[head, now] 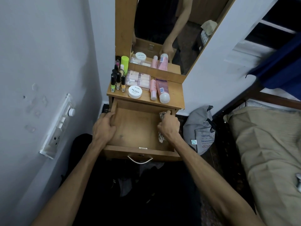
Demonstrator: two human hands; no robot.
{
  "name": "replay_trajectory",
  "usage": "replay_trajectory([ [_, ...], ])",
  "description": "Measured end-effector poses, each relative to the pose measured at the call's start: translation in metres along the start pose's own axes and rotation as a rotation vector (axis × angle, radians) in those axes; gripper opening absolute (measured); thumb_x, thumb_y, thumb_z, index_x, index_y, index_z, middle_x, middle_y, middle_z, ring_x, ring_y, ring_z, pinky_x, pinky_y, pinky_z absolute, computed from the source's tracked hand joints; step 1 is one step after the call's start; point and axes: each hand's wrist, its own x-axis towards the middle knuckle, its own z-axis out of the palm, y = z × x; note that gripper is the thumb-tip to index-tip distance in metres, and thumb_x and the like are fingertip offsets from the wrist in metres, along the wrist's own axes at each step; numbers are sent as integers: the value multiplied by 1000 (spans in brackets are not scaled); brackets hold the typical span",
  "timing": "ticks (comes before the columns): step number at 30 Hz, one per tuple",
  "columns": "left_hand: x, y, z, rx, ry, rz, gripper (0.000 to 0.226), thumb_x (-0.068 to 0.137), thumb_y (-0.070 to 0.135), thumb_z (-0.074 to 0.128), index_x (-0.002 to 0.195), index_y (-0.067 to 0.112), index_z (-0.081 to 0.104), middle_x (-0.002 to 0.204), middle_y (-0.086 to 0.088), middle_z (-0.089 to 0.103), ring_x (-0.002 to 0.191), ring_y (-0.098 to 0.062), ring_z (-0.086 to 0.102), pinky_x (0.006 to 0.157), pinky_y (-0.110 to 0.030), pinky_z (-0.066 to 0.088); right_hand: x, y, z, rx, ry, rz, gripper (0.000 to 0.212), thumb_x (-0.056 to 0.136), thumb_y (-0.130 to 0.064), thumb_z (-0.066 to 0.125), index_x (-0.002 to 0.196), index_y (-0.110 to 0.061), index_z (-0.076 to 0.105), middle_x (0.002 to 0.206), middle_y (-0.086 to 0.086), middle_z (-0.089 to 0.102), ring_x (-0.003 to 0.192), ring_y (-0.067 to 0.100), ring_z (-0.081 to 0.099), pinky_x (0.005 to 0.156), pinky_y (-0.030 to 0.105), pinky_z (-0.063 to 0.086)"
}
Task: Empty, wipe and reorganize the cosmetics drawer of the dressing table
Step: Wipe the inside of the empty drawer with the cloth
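Wood-laminate brown drawer (138, 126) of the dressing table stands pulled fully out, interior bare of cosmetics; emptying judged done, wiping in hand. Right hand (169, 124) sits at the drawer's right inner wall, fingers curled round a crumpled patterned cloth (161, 137) whose ends show above and below the fist. Left hand (104, 126) rests on the left wall, fingers loosely bent over the edge, holding nothing, apparently bracing. Cosmetics are on the tabletop (176, 95) just above the drawer: black-capped nail polish bottles (118, 83), round white nail-polish-remover tub (135, 91), clear plastic case of pale tubes (139, 79), two pink bottles (160, 90) lying flat with caps toward the front edge. Risks, judged: a hard wipe toward the back could jolt the table, roll the lying bottles off the front edge into the drawer, or topple the upright polishes. Full extension plus downward pressure could tip the drawer off its runners. A small dark mark on the floor near the left wrist may be missed.
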Motion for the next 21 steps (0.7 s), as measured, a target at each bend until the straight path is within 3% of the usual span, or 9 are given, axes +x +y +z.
replay_trajectory([
  [4,0,-2,-1,-33,2,-2,64,84,3,62,145,20,51,133,-11,54,114,-30,58,96,-44,51,15,-2,29,-151,-41,-33,13,95,-8,62,107,-11,67,106,7,74,93,22,72,70,30,55],
  [9,2,-2,1,-68,10,-19,64,84,3,62,144,22,53,131,-9,55,113,-28,58,95,-45,52,26,-13,45,-138,-16,88,15,99,-12,59,109,-13,70,109,8,72,96,22,72,71,32,58],
  [15,3,0,0,-134,26,-40,63,81,2,64,140,22,56,135,-6,55,116,-27,58,97,-45,51,27,-15,49,61,-84,216,30,98,-27,65,121,-8,67,129,15,59,112,31,64,94,40,53],
  [21,4,-1,-1,-156,33,-54,62,80,3,62,138,25,57,131,-3,55,114,-24,58,93,-39,49,20,-60,53,242,-184,63,38,97,-25,65,132,-14,60,129,14,60,116,32,62,100,42,50],
])
